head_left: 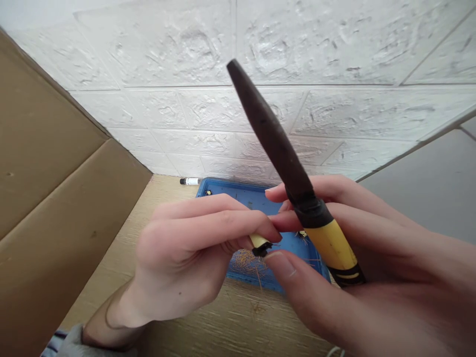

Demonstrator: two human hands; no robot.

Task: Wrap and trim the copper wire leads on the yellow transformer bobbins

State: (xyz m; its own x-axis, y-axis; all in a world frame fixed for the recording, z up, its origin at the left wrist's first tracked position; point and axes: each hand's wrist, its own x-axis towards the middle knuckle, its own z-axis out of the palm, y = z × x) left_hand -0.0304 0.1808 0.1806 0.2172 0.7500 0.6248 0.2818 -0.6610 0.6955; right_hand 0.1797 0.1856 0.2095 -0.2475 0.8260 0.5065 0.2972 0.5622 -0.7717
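My left hand (201, 243) pinches a small yellow-and-black part (261, 245) that has fine wires or pins at its dark end. It looks like a small wound coil or transformer. My right hand (334, 277) holds a tool with a dark tapering metal head and a yellow-and-black handle (330, 248), seen edge-on, its tip pointing up and left. The tool's exact kind does not show. My right thumb and forefinger are close around the small part's dark end; whether they press on it I cannot tell.
Below my hands lies a blue tray (238, 187) with a heap of thin copper-coloured wire scraps (245, 261) and a few similar small parts (303, 235). A black-capped tube (190, 181) lies behind it. Cardboard (55, 163) stands left; a white brick-pattern wall (186, 109) rises behind.
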